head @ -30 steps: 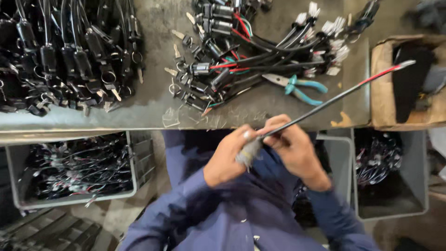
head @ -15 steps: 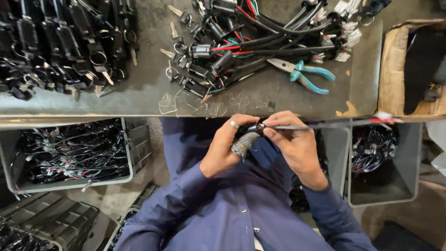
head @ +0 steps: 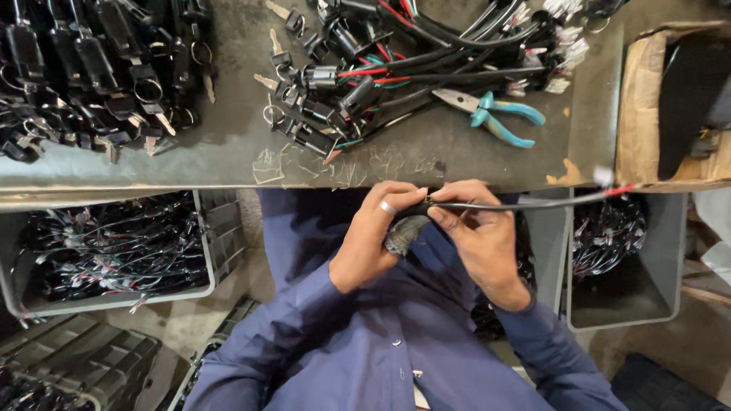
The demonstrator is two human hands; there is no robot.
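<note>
Hands: left hand [head: 373, 236], ring on one finger, and right hand [head: 476, 232] meet just below the near edge of the desk [head: 228, 156], above a blue-sleeved lap.
Left hand: clenched around a dark grey cylindrical part [head: 400, 232] at the left end of a black cable [head: 518, 205]; most of the part is hidden in the palm.
Right hand: fingertips pinch the cable just right of that part.
Cable: long axis runs left to right, nearly level, rising slightly rightward; free end points right, ending in red wire and a small white tip [head: 605, 177], blurred.
Desk, far side: black wired connectors with red and green leads [head: 381, 84]; teal-handled pliers [head: 495, 114], jaws pointing left; a heap of black parts with key rings [head: 91, 68], cut off at the left edge.
Right: cardboard box [head: 640, 114], contents dark and unclear.
Below desk: grey bins [head: 209, 251] [head: 655, 304] of tangled black wiring.
</note>
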